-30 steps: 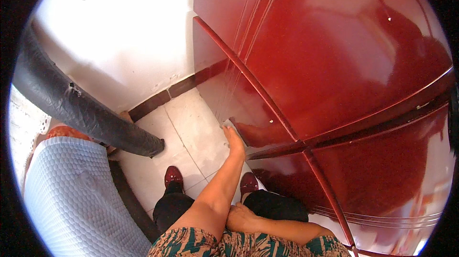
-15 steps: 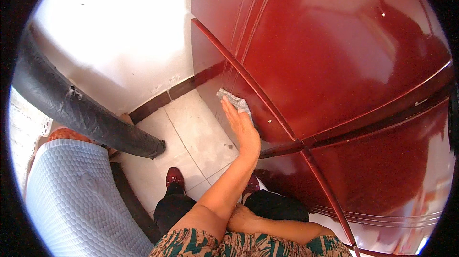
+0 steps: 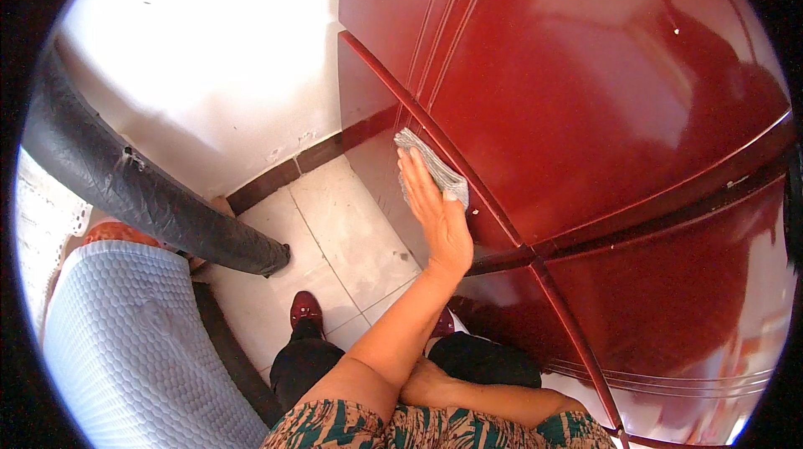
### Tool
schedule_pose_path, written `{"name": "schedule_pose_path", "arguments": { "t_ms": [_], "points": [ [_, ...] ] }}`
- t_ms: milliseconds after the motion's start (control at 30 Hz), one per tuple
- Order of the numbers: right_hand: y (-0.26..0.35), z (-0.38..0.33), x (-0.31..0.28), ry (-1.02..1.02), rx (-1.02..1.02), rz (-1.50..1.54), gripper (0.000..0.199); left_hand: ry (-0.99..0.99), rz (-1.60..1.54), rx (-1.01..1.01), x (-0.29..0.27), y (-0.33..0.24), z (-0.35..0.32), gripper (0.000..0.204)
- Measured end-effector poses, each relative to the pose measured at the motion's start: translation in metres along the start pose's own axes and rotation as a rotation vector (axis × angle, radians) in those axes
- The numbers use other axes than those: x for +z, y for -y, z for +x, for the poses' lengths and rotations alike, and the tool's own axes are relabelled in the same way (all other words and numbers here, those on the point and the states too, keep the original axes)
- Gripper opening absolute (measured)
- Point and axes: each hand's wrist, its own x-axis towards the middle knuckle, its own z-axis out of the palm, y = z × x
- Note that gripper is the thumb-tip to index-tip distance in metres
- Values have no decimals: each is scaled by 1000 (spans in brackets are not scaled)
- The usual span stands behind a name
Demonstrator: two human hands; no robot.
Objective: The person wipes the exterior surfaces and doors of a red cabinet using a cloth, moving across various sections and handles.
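White wall [image 3: 209, 56] fills the upper left of the frame, bordered at its foot by a dark red skirting strip [image 3: 284, 173] that meets a pale tiled floor [image 3: 335, 223]. Glossy dark red cabinet doors [image 3: 602, 89] occupy the right half of the frame, crossed by raised red trim rails [image 3: 502, 227] that run diagonally from the upper centre to the lower right. One hand [image 3: 439, 215], reaching up from the lower centre on a bare forearm, lies flat with fingers extended and close together, pressing a grey folded cloth [image 3: 431, 163] against the cabinet door just beside the diagonal rail, at the centre of the frame. The cloth shows above and to the right of the fingertips and is touching the door surface. The other hand [image 3: 422, 382] rests at lower centre, tucked under the reaching forearm against dark trousers [image 3: 477, 361]; whether its fingers are spread or curled cannot be told. A patterned green and orange garment [image 3: 435, 432] lines the lower edge. A dark red shoe [image 3: 305, 308] stands on the tiles. At left, a black padded tube [image 3: 142, 190] slants down to the floor, above a pale blue quilted surface [image 3: 134, 349] in the lower left.
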Motion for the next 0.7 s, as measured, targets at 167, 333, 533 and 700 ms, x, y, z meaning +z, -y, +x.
{"name": "schedule_pose_path", "arguments": {
  "t_ms": [167, 333, 533, 700],
  "points": [
    [11, 2, -13, 245, 42, -247, 39, -23, -59, -203, -8, 40, 15, 61],
    [12, 3, -14, 286, 53, -257, 38, -38, -123, -337, -7, 41, 12, 61],
    [0, -2, 3, -44, -11, -37, 37, 2, -36, -140, 0, -8, 4, 63],
    [7, -3, -7, -64, 27, 171, 48, 85, 42, 109, -4, -43, -5, 64]
  ]
}}
